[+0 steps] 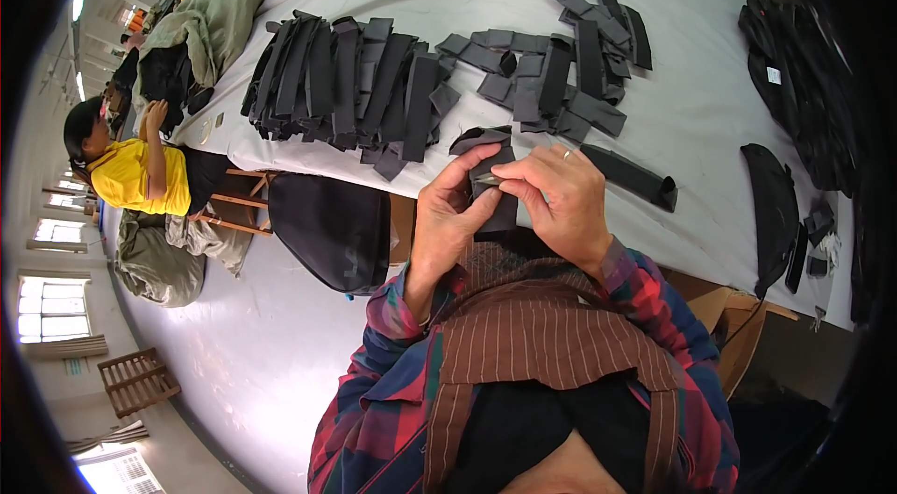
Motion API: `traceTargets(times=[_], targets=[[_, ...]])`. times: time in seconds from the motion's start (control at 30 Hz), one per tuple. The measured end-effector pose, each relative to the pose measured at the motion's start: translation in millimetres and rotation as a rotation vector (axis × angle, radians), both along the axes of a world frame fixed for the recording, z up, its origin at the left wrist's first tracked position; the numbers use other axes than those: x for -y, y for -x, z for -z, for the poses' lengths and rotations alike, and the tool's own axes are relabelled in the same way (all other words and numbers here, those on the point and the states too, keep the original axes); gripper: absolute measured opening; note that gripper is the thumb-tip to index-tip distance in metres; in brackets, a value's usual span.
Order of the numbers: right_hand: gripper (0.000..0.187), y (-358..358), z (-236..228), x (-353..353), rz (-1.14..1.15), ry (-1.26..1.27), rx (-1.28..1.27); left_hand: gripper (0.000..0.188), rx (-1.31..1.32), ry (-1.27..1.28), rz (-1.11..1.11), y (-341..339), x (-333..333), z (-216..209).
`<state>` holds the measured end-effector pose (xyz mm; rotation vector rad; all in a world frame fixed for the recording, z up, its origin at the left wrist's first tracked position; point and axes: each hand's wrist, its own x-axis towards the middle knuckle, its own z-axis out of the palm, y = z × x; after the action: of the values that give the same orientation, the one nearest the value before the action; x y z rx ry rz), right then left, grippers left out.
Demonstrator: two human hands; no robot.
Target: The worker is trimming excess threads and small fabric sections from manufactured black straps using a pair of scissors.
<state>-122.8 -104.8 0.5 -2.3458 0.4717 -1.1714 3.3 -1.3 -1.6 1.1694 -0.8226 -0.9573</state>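
At the lower left of the frame, a brown wooden rack (138, 384) leans by the wall. Above it, at the left, a person in a yellow shirt (140, 178) sits by the white table (696, 120) with both hands up. A big grey-green cloth (229, 13) is bunched at the upper left. Next comes a big black padded thing (327, 228), just below the table's edge. Above that, left of the middle, many dark strips (346, 87) are packed in a thick pile. In the middle, the left hand (447, 221) holds a dark cloth piece (505, 214) between thumb and fingers. The right hand (565, 200) pinches the same piece near its top, and a tiny pale bit by the fingertips is too small to name. Above the hands, more strips lie in a loose, messy heap (589, 55). One folded strip (631, 176) lies alone just right of the right hand. At the right, a black curved bag (771, 214) lies near a long black pile (804, 101).
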Motion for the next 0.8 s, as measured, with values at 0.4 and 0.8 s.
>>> traceTargets(times=[0.4, 0.8], targets=[[0.013, 0.6, -2.1, -2.6, -0.125, -0.397, 0.034, 0.044, -0.044, -0.001, -0.012, -0.2, -0.7, -2.0], [0.017, 1.1, -8.2, 0.1, -0.120, -0.172, 0.019, 0.042, 0.015, -0.018, -0.022, -0.7, -3.3, -2.6]])
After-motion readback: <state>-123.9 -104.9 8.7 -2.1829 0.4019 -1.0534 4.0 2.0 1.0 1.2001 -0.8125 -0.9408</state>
